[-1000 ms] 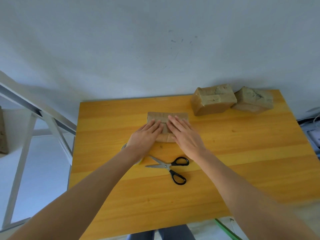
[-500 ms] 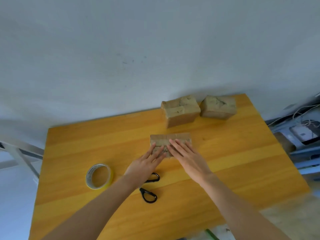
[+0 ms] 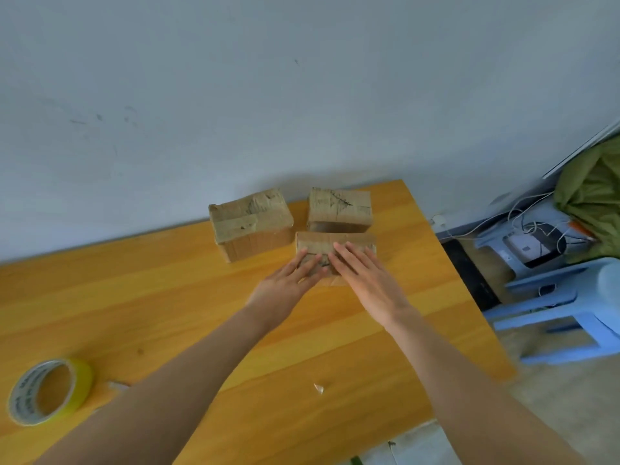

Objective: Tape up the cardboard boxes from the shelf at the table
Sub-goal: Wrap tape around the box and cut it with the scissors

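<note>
On a yellow wooden table (image 3: 167,297) against a pale wall, the left hand (image 3: 285,286) and right hand (image 3: 365,280) rest side by side, fingers straight and together, on a small cardboard box (image 3: 349,241) lying crosswise beneath them, just before two taped boxes (image 3: 250,223).

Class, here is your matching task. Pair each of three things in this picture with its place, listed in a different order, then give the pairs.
Things:
1. tape roll
2. front box
3. nearer blue stool

Places:
A. on the floor, right of the table
B. under the fingers of the left hand and right hand
C. by the table's near left edge

Pairs: 1-C, 2-B, 3-A
</note>
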The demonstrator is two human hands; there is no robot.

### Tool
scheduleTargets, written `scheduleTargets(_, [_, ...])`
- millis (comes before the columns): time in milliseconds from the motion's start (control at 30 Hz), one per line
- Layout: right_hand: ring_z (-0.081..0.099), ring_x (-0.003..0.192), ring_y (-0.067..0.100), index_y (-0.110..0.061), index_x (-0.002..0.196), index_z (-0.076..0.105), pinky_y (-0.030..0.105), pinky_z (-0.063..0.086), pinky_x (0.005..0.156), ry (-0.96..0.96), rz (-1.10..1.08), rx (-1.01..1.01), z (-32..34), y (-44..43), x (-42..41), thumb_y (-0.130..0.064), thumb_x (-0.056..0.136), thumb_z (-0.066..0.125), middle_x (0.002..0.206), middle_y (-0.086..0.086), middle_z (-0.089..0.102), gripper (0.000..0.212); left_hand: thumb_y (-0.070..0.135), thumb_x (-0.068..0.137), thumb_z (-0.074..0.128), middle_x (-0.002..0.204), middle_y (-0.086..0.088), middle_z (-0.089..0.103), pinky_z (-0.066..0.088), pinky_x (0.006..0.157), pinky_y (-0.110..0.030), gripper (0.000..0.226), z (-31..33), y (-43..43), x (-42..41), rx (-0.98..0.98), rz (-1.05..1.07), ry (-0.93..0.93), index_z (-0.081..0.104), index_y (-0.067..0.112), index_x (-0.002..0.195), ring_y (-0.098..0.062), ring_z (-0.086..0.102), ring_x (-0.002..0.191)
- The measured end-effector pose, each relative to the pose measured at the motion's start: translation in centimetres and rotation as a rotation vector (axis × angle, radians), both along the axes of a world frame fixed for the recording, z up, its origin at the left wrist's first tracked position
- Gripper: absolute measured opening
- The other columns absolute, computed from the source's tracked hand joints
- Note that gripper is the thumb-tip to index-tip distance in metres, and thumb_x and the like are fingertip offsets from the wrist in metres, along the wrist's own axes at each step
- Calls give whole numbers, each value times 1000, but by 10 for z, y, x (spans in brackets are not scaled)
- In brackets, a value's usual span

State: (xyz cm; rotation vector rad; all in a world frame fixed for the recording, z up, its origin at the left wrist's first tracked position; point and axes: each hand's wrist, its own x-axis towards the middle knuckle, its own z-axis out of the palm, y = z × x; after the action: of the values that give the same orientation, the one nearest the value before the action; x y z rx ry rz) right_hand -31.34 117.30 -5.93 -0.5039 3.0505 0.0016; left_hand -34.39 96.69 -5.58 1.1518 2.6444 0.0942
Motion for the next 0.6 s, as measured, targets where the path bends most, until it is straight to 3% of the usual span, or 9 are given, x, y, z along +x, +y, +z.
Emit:
scheduleTargets(67, [24,147,31,-7,150,33,46,17,119,-18,10,2,1,4,-3,18,74,67,159,12,25,87,-14,92,33,160,3,-17,4,119,-30,81,-1,5,-2,31,18,-7,0,25,154,-18,-25,143])
scheduleTargets(200, [2,151,26,-14,156,17,51,9,122,-98,-60,51,10,-4,1,11,86,58,164,8,-6,85,-15,87,42,159,4,-19,-4,120,-39,89,0,4,1,-47,26,-32,-1,24,154,-18,-23,145])
scheduleTargets(300, [-6,151,27,-18,156,19,51,5,120,-100,-129,72,17,-14,8,0,93,56,164,7,-6,75,-9,87,52,159,2,-21,-5,118,-44,93,6,1,3,-147,5,-29,-5,22,154,-19,-22,145])
scheduleTargets(433, [-5,151,22,-23,156,14,49,7,121,-117,-174,61,38,-34,14,-12,99,52,164,4,-8,69,-6,92,47,160,1,-18,-2,121,-43,87,21,-20,15,-130,27,0,-7,24,154,-18,-16,147])
scheduleTargets(600, [5,151,20,-20,156,14,42,8,121,-18,-149,0,68,-91,37,-24,102,47,165,2,-1,64,13,103,36,160,-1,-16,0,120,-42,65,50,-96,49,-74,122,94,-3,25,154,-17,-15,147])
